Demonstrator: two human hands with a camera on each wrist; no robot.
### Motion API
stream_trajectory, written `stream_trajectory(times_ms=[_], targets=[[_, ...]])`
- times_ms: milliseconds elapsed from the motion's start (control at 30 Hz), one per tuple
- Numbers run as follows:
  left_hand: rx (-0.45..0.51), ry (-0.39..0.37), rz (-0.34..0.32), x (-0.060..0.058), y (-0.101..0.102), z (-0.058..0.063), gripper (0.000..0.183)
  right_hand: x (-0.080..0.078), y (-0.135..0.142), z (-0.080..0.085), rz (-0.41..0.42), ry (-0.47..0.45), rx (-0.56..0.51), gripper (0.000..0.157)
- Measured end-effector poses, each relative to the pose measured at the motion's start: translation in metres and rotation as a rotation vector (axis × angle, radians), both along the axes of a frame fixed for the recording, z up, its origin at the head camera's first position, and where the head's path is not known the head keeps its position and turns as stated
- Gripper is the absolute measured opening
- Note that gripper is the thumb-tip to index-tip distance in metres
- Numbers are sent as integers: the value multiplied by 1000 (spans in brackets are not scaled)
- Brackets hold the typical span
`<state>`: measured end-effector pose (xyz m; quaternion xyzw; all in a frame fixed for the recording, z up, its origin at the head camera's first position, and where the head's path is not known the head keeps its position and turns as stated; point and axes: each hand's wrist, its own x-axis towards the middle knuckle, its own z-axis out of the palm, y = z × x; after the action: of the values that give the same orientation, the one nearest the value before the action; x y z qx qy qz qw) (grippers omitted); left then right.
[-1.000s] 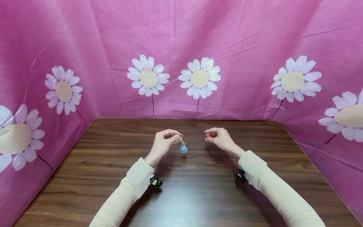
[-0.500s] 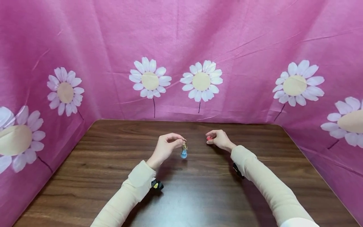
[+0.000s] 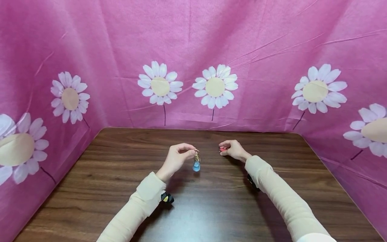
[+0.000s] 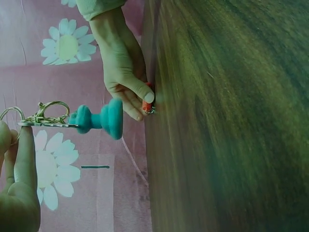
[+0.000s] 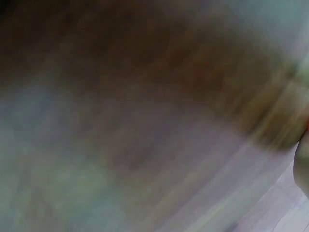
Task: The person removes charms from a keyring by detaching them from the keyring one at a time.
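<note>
My left hand (image 3: 176,159) pinches the ring of a keychain (image 3: 196,161) between thumb and fingertips, a little above the table. Gold-coloured metal links hang from the ring, ending in a blue charm. Seen from the left wrist, that blue charm (image 4: 101,118) is knobbed, with a wide flared end. To the right, my right hand (image 3: 237,150) holds a small red object (image 3: 223,149) between thumb and fingers, low over the table. The left wrist view shows a bit of shiny metal at the tip of this red piece (image 4: 148,99); most of it is hidden by the fingers.
A dark brown wooden table (image 3: 121,188) lies under both hands. Pink cloth (image 3: 257,37) with large white daisies hangs around its back and sides. Each wrist carries a small black camera (image 3: 167,198). The right wrist view is mostly blurred.
The keychain's charm has swung and turned slightly under my left hand. My right forearm has shifted a little leftward, and the head view has tilted up slightly. Both hands keep their hold.
</note>
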<state>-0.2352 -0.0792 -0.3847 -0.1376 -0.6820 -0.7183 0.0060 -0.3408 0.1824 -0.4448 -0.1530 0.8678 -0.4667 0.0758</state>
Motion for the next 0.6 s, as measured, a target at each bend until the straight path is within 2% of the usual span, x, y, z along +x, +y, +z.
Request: stream_trajectory(times_ms=[100, 267, 467, 600], targets=[[11, -4, 5, 1, 0, 0, 18, 0, 3, 1, 9, -41, -39, 41], [19, -6, 7, -1, 2, 2, 18, -1, 5, 5, -30, -81, -68, 43], [22, -14, -4, -1, 1, 4, 18, -1, 4, 10, -72, -75, -82, 43], [15, -11, -14, 0, 1, 5, 19, 3, 5, 20, -148, -55, -71, 40]])
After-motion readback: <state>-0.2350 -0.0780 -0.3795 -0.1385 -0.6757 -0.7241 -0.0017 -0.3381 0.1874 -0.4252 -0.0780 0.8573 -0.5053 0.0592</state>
